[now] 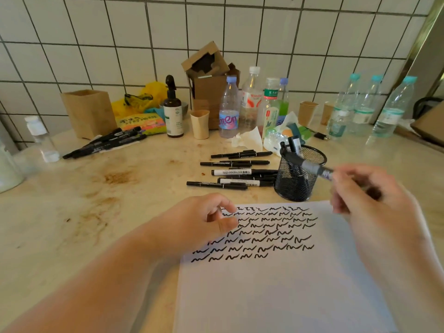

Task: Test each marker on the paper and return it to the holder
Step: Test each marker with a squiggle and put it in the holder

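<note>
The right hand (360, 191) pinches a blurred black-and-grey marker (310, 165), its tip over the rim of the black wire-mesh holder (298, 181). The left hand (206, 219) rests with loosely curled fingers, holding nothing, on the squiggle-covered white sheet of paper (276, 284). More black markers (235, 173) lie on the stained beige surface (96, 200) just left of the holder.

Black squiggles on white paper (276, 284), black mesh holder (298, 179)
</note>
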